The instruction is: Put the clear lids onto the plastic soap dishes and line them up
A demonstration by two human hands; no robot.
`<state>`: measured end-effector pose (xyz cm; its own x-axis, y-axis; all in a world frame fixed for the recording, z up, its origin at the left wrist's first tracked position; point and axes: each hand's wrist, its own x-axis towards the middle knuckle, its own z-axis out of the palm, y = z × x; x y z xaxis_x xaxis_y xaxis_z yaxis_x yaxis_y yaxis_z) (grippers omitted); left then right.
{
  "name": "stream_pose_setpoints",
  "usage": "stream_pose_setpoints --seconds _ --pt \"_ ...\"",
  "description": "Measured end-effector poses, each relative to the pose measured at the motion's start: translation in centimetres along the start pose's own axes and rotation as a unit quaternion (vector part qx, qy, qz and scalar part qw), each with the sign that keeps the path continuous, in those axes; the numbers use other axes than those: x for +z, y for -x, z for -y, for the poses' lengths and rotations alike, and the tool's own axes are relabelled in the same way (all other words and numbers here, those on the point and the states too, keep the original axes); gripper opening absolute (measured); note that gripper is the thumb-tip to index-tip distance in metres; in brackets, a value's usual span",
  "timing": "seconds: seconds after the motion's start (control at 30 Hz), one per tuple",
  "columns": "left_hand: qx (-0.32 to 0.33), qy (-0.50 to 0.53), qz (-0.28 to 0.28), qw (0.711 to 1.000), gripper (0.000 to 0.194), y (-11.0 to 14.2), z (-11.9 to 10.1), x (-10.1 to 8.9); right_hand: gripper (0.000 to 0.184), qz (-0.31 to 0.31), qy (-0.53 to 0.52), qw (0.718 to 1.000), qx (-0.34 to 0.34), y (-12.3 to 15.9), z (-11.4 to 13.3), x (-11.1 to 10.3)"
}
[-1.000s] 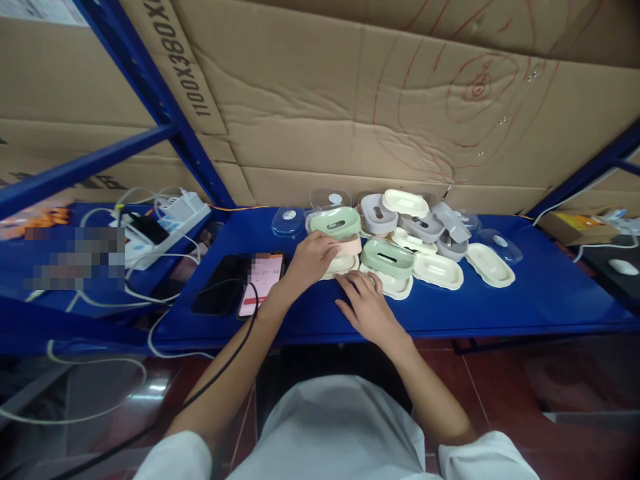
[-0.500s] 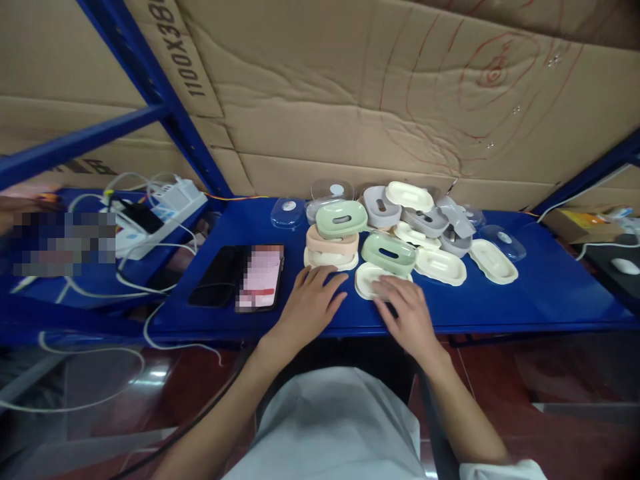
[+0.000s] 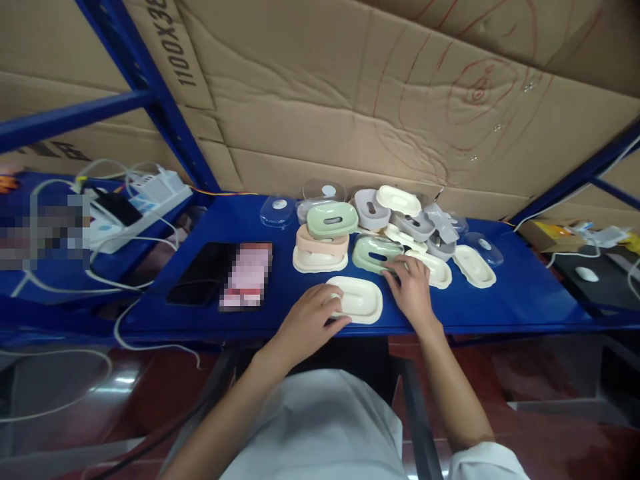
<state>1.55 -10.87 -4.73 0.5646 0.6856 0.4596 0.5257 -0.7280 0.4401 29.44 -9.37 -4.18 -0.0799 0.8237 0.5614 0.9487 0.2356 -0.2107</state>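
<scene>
The cream tray (image 3: 357, 300) looks like smooth matt plastic; behind it the green tray (image 3: 375, 252) has a soft sheen; the blue surface (image 3: 525, 300) beneath is glossy painted metal; the wall (image 3: 350, 100) behind is creased brown cardboard.

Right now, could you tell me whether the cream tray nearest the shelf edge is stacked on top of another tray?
No, the cream tray lies alone on the blue shelf, with the left hand touching its near-left edge.
</scene>
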Motion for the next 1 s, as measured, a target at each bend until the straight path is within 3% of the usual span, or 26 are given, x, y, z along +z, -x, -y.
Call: stream_pose_setpoints --seconds 0.1,0.17,0.27,0.33,0.4,0.6,0.77,0.87,1.0 --pt "-0.038 0.04 -0.031 0.998 0.012 2.2 0.6 -0.6 0.027 -0.01 -0.121 0.992 0.021 0.1 0.7 -0.6" --pt "-0.065 0.057 -0.039 0.996 0.031 2.8 0.8 -0.8 0.023 -0.014 -0.176 0.984 0.031 0.7 2.1 -1.1" --pt "-0.081 0.069 -0.041 0.994 0.068 2.9 0.9 -0.9 0.018 0.026 -0.189 0.981 -0.028 2.5 4.9 -1.8" --pt "-0.074 0.061 -0.046 0.994 0.08 2.8 1.0 -1.0 0.017 0.055 -0.181 0.978 -0.087 3.7 6.4 -2.0" --pt "-0.053 0.044 -0.051 0.996 0.077 2.9 1.1 -1.0 0.019 0.073 -0.167 0.975 -0.128 4.5 7.3 -2.0" --pt "0.027 0.035 -0.065 0.997 0.034 3.2 1.5 -1.3 0.033 0.086 -0.118 0.968 -0.203 5.5 7.5 -2.0" --pt "0.034 0.003 -0.031 0.999 0.028 3.3 1.7 -1.5 0.033 0.102 -0.107 0.965 -0.218 5.9 7.3 -2.3" --pt "0.029 0.016 -0.033 0.999 0.028 3.3 1.8 -1.6 0.03 0.097 -0.121 0.966 -0.208 3.7 5.6 -2.8" --pt "0.019 0.054 -0.046 0.997 0.025 3.3 1.9 -1.9 0.034 0.032 -0.023 0.993 -0.109 -1.4 1.3 -2.4"
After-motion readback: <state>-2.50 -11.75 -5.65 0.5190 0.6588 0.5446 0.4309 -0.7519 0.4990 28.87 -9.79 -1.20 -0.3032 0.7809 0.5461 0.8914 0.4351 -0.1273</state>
